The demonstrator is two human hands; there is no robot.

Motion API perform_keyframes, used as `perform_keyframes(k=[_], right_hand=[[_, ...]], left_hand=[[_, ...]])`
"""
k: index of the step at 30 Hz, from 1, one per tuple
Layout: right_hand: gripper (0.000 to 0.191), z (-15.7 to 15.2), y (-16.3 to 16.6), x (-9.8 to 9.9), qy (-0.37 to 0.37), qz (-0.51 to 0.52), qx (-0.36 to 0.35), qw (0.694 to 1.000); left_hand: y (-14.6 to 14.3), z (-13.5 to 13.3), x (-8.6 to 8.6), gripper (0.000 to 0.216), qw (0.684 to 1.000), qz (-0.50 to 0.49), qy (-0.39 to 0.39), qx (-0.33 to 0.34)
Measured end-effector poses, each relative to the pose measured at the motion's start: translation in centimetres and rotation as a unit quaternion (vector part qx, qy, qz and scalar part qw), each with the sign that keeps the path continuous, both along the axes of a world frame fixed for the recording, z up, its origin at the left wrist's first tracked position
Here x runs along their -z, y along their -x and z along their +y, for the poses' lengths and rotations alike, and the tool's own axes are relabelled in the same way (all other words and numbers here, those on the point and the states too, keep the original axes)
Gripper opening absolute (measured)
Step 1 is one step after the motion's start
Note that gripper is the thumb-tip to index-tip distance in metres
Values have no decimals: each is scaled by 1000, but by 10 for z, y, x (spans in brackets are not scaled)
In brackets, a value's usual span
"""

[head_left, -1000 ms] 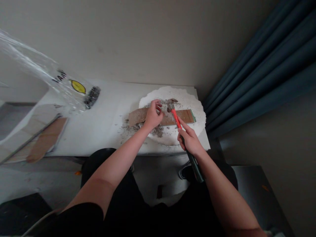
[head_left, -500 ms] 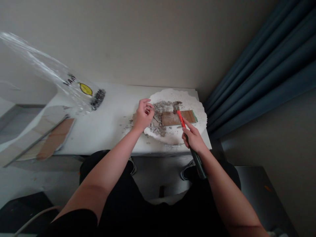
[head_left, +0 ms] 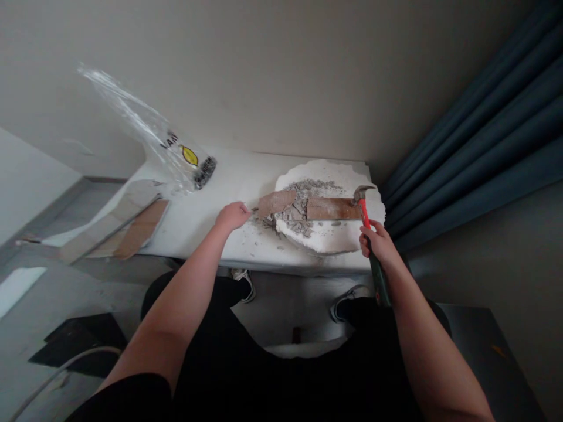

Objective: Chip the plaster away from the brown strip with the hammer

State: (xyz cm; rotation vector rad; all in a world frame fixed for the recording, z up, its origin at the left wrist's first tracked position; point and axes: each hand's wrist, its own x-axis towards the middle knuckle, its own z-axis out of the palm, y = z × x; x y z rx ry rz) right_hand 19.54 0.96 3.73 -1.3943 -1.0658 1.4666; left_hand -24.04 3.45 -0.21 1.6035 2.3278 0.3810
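Note:
My right hand [head_left: 377,239] grips a claw hammer [head_left: 364,212] with a red neck and dark green handle. Its head rests on or hovers just over the right end of a brown strip [head_left: 331,209]; contact is hard to judge. The strip lies on a rough-edged white slab [head_left: 338,239]. Grey rubble [head_left: 301,206] is scattered across the slab, beside a second brown piece [head_left: 276,203] that reaches over its left edge. My left hand [head_left: 233,217] is closed over the white tabletop, left of the rubble. A small dark bit shows by its fingertips; whether they hold it is unclear.
A clear plastic bag [head_left: 145,126] with dark contents [head_left: 205,172] stands toward the back left. Flat brown boards [head_left: 141,228] overhang the left end of the white table [head_left: 229,176]. Blue curtains [head_left: 484,117] hang at the right, close to the slab.
My left hand has drawn left off the rubble and its fingers have closed, uncovering the left brown piece. The hammer has shifted right along the strip. The whole view has swung somewhat left.

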Motion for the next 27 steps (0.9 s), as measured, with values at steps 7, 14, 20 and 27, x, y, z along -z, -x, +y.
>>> perform_keyframes(k=[7,14,20,27], right_hand=[[51,0,-2,7,-5,6,-6,1000],[53,-3,2,7,-16,-9,8,1000],[54,-2,3,6,-14,-6,7,1000],[51,0,4,4,-11,-1,3,1000]], left_hand=[[-36,-21,38,36,979,60,64,182],[-44,-23,49,42,978,83,34,187],[-45,-22,37,32,978,88,53,179],[-14,-9,-6,9,996,-8,-76,-36]])
